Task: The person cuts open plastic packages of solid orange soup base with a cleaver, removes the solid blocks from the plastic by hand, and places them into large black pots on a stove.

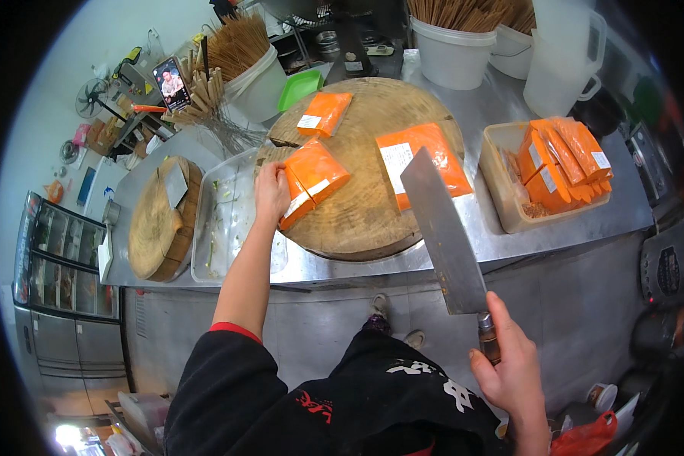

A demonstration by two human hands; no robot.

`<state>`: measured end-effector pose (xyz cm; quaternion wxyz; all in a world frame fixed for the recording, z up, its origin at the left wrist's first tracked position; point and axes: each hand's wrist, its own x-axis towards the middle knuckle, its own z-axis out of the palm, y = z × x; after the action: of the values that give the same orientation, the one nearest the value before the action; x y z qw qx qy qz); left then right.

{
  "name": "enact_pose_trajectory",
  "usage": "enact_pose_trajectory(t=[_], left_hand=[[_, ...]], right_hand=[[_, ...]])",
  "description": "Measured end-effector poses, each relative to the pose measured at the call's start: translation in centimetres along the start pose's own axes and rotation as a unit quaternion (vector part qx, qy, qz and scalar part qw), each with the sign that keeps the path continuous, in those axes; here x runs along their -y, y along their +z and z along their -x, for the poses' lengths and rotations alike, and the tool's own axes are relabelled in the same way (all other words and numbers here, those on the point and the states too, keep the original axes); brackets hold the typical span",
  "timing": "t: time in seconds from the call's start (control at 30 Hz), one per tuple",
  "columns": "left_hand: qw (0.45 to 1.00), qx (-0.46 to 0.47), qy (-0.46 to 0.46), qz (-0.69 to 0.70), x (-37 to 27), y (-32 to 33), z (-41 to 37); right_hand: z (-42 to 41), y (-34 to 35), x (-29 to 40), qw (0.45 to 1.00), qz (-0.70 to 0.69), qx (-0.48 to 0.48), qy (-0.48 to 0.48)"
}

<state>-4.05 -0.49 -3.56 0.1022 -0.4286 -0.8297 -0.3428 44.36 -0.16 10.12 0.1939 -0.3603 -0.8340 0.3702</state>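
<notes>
My right hand [510, 359] grips the handle of a cleaver [444, 233], whose broad blade points up and away, its tip over an orange plastic packet [427, 159] with a white label. My left hand [272, 192] touches the left edge of another orange packet [314, 179] on the round wooden chopping block [370, 228]; a dark line crosses that packet, and whether it is cut through I cannot tell. A smaller orange packet [326, 113] lies at the block's far side. Whether my left fingers pinch the packet is unclear.
A plastic tub [501, 194] of orange packets stands right of the block. Left are a clear tray [202, 251] with green scraps and a second block [154, 233] bearing a metal blade [176, 185]. Behind stand buckets [453, 57] of skewers, a green tray [300, 90] and plastic jugs [558, 80].
</notes>
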Motion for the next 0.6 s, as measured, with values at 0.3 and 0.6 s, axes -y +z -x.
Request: enact_pose_trajectory(t=[0.3, 0.6], left_hand=[[1.0, -0.002, 0.017, 0.024, 1.3, 0.7, -1.4], [0.978, -0.054, 0.193, -0.065, -7.5, -2.1, 0.3]], right_hand=[[-2.1, 0.1, 0.2, 0.983, -0.106, -0.021, 0.15], [-5.5, 0.1, 1.0, 0.985, -0.02, -0.069, 0.158]])
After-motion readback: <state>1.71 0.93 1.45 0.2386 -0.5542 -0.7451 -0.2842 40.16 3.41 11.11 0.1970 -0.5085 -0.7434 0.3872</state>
